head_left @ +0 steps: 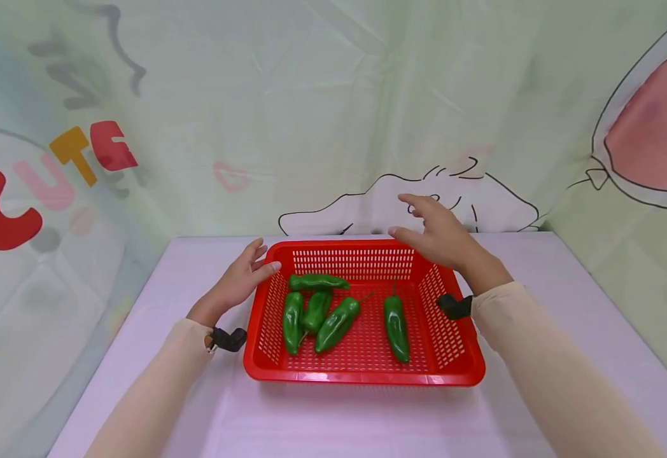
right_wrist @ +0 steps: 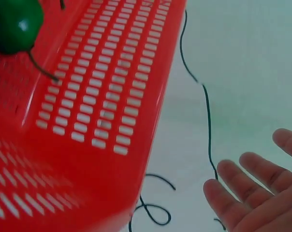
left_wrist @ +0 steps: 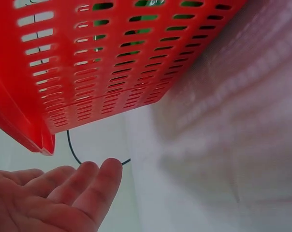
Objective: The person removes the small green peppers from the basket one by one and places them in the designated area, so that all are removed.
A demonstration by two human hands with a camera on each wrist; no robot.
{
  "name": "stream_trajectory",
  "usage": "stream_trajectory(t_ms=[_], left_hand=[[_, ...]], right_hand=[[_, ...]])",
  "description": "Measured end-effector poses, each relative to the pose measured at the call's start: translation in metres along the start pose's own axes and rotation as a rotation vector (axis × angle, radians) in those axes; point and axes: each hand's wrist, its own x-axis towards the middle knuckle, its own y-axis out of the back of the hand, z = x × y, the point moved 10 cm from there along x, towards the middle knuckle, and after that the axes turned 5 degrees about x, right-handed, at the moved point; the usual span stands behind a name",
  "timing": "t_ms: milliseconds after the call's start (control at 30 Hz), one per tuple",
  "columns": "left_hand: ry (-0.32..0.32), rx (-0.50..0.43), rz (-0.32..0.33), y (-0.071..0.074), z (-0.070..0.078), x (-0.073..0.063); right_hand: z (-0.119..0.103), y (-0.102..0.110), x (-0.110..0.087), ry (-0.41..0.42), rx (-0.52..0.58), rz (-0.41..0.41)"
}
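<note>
A red plastic basket (head_left: 362, 376) with slotted walls holds several glossy green peppers. Most of them, including one green pepper (head_left: 337, 325) with a long stem, cluster in the left half. Another green pepper (head_left: 396, 329) lies lengthwise, apart, towards the right. My left hand (head_left: 245, 278) is at the basket's back left corner, thumb over the rim; whether it touches is unclear. In the left wrist view its fingers (left_wrist: 95, 193) extend outside the slotted wall. Above the back right corner hovers my right hand (head_left: 433, 232), fingers spread and holding nothing; the right wrist view shows it apart from the rim.
The basket stands on a table with a pale lilac cover (head_left: 196, 407). Behind and on both sides hangs a printed cloth (head_left: 333, 114) with cartoon drawings and letters. Black wrist devices (head_left: 229, 340) sit on both forearms.
</note>
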Motion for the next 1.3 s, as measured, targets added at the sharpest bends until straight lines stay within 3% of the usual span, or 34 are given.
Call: stream_trajectory(t_ms=[167,333,633,1067,1300], left_hand=[[0.009,-0.057,-0.01,-0.006,-0.004,-0.005],[0.006,-0.108,-0.012,-0.011,-0.006,-0.011],[-0.037,-0.201,0.002,-0.018,-0.007,-0.017],[-0.054,-0.298,0.006,-0.027,-0.009,-0.027],[-0.046,-0.34,0.003,-0.03,-0.008,-0.031]], right_hand=[[-0.013,-0.017,0.002,0.045,0.116,-0.025],[-0.021,-0.037,0.006,0.085,0.147,-0.062],[-0.024,-0.074,0.01,0.045,0.218,-0.167],[-0.023,-0.129,0.016,0.047,0.192,-0.327],[-0.027,-0.145,0.012,0.031,0.2,-0.399]])
